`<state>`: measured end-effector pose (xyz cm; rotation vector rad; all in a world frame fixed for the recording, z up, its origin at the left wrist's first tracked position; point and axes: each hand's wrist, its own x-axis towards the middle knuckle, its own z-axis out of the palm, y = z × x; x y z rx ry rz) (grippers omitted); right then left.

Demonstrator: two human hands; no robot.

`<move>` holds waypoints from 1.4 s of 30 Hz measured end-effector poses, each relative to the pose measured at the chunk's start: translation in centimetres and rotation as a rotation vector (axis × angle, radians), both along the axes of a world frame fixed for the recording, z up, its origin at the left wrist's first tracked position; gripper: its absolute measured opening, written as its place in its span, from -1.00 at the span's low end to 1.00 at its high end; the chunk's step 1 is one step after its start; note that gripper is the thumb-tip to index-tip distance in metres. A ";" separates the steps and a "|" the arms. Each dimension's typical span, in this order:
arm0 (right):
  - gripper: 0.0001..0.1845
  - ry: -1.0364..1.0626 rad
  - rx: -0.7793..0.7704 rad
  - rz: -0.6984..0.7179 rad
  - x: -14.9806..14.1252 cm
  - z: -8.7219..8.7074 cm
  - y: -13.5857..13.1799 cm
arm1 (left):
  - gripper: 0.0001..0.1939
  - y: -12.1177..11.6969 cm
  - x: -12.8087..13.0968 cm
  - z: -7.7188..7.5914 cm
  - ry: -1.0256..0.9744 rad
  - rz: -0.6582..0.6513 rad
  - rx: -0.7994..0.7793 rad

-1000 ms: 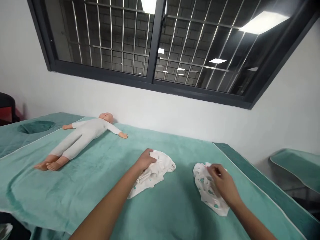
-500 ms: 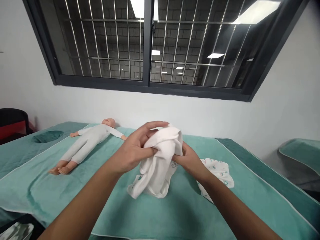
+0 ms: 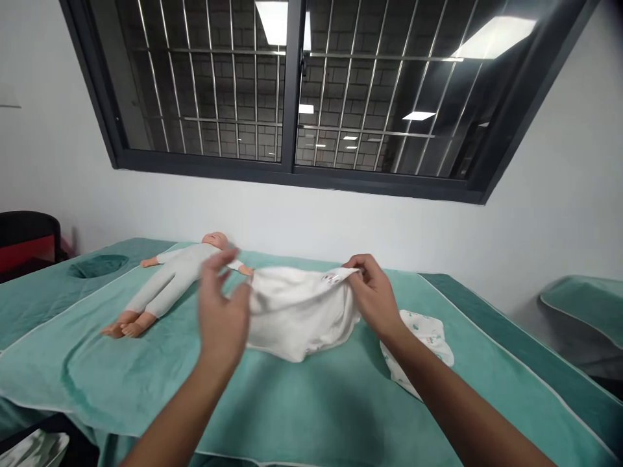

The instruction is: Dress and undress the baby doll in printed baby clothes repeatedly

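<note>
A white baby garment (image 3: 296, 311) hangs stretched between my two hands just above the green towel (image 3: 302, 402). My left hand (image 3: 222, 311) pinches its left edge with thumb and a finger, the other fingers raised and blurred. Gripping the right edge with closed fingers is my right hand (image 3: 374, 295). A second white garment with small green prints (image 3: 428, 340) lies crumpled on the towel to the right, behind my right forearm. A baby doll (image 3: 178, 275) in a pale suit lies on its back at the far left, by the wall.
The towel covers a long padded table along a white wall under a barred window (image 3: 302, 97). A face hole (image 3: 100, 264) shows at the table's left end. Another green-covered table (image 3: 584, 305) stands at the right. A dark chair (image 3: 26, 237) is at the far left.
Both hands left the two garments lying on the towel, lifted the left one in a bunch, and have now pulled it apart sideways into a spread shape.
</note>
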<state>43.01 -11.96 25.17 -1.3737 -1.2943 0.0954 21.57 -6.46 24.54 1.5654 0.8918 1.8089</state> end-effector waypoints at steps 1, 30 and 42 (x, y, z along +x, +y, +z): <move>-0.89 -0.064 -0.035 0.024 -0.7 0.2 0.0 | -0.58 -0.6 0.8 -0.5 0.132 -0.100 -0.046; -0.57 -0.573 -0.205 -0.043 1.7 1.4 -4.9 | -0.88 -0.7 -1.7 3.7 0.973 -0.455 -0.020; -0.64 -0.522 -0.462 -0.165 4.9 -0.7 -4.1 | -0.77 3.3 -2.5 -0.9 1.142 0.146 0.167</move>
